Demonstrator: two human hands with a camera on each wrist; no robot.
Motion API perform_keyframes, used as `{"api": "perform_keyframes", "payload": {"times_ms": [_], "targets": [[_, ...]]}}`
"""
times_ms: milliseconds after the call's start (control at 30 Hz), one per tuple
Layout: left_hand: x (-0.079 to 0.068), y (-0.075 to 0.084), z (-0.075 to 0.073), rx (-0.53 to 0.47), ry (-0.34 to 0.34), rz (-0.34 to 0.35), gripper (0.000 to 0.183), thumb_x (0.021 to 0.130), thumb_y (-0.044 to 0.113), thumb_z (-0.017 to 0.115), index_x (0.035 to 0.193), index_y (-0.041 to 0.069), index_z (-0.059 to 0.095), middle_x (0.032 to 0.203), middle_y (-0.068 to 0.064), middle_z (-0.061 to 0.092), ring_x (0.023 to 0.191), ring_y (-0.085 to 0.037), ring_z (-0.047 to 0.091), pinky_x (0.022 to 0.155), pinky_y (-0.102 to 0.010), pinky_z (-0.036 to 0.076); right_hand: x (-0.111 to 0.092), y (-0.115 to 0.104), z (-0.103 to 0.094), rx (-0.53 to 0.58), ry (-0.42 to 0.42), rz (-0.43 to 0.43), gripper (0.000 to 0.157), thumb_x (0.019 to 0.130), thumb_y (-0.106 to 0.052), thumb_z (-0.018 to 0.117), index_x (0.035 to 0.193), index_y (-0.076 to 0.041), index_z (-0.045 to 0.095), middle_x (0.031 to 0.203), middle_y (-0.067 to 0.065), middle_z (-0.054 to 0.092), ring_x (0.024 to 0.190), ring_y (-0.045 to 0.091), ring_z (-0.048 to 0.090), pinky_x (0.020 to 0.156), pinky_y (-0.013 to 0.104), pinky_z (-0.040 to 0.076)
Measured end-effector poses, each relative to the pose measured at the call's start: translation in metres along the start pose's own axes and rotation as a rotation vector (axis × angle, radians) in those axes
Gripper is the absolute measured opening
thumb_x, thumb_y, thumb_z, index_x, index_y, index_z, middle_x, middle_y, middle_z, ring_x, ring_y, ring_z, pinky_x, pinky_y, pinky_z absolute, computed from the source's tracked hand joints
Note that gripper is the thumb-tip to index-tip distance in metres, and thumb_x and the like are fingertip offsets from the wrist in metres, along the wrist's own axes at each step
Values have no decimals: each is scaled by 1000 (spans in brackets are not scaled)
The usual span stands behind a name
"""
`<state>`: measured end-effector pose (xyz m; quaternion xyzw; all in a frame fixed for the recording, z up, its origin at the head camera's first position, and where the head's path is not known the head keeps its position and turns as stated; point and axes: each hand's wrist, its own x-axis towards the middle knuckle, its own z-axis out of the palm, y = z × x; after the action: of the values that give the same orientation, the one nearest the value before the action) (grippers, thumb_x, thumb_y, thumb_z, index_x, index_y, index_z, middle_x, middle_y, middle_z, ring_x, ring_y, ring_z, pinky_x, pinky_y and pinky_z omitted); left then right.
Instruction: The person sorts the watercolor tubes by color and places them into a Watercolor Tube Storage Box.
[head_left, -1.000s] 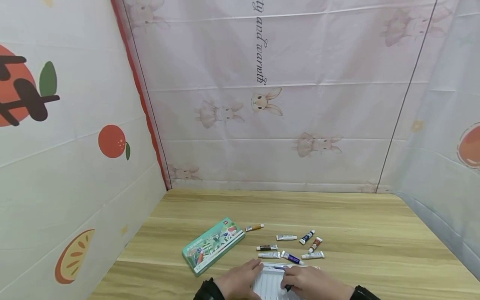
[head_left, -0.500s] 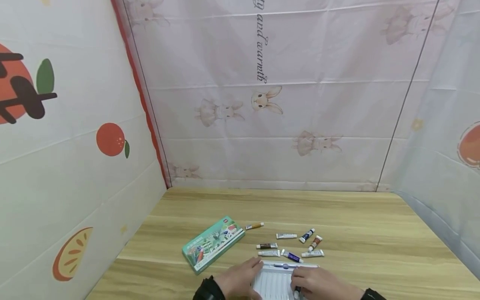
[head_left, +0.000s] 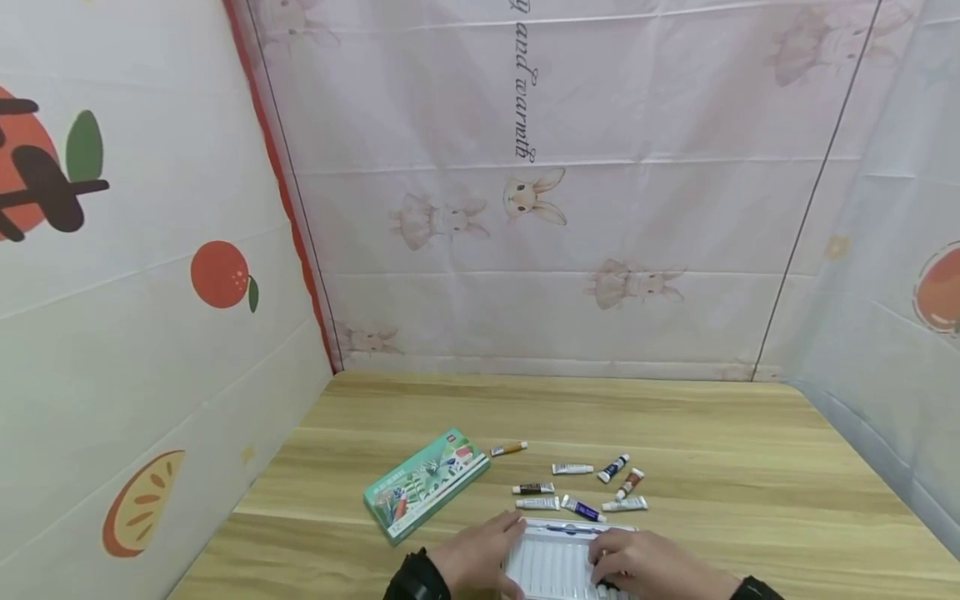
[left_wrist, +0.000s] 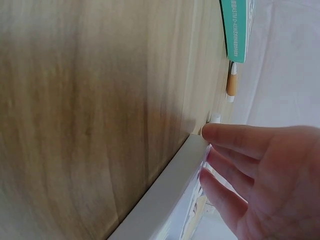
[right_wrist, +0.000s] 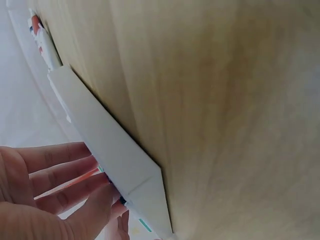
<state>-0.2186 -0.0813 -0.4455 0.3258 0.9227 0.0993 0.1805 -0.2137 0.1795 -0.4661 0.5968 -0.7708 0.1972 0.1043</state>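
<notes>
On the near part of the wooden table (head_left: 750, 467) lies the white tray (head_left: 551, 567), ribbed into parallel slots. Your left hand (head_left: 480, 557) is at its left edge: fingers loosely extended, tips at the rim by the far left corner, thumb lower along the same side. Your right hand (head_left: 645, 565) is over the tray's right end, fingers bent down onto the tubes in the slots (head_left: 617, 594); whether you pinch one or merely press it cannot be told. A slender dark item (head_left: 567, 529) sits in the channel along the tray's far edge. Beyond that edge, just beside it, you have the violet tube (head_left: 582, 508), slanted, contact unclear; silver tube (head_left: 537, 503) to its left, pale tube (head_left: 625, 504) to its right. Farther back: black tube (head_left: 533, 489), red-brown tube (head_left: 630, 483), white tube (head_left: 572, 469), dark blue tube (head_left: 613, 468). Nearest the table's far edge is the ochre tube (head_left: 509, 448), by a corner of the green box (head_left: 426, 486), which lies flat, diagonally, toward the table's left edge.
</notes>
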Motion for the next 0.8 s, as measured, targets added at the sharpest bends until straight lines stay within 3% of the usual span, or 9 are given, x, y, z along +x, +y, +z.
{"api": "perform_keyframes", "payload": {"times_ms": [233, 533, 800], "targets": [[0, 1, 0, -2, -8, -6, 80, 61, 52, 58, 125, 11, 33, 129, -3, 28, 116, -15, 25, 89, -30, 30, -2, -1, -1, 28, -12, 45, 13, 74, -13, 60, 86, -18, 65, 94, -6, 53, 87, 5, 48, 71, 12, 39], [1, 3, -5, 36, 40, -4, 84, 57, 53, 59, 125, 10, 33, 129, -6, 27, 116, -17, 26, 88, -30, 31, 2, -1, -4, -40, -51, 99, 12, 75, -18, 60, 86, -20, 66, 95, -9, 51, 87, 2, 47, 70, 11, 39], [-3, 3, -3, 2, -1, -1, 79, 62, 54, 56, 125, 11, 33, 129, -3, 28, 115, -15, 27, 88, -30, 31, 1, 1, -5, 9, 15, 122, 13, 74, -11, 60, 84, -18, 64, 92, -7, 53, 83, 3, 49, 67, 10, 39]]}}
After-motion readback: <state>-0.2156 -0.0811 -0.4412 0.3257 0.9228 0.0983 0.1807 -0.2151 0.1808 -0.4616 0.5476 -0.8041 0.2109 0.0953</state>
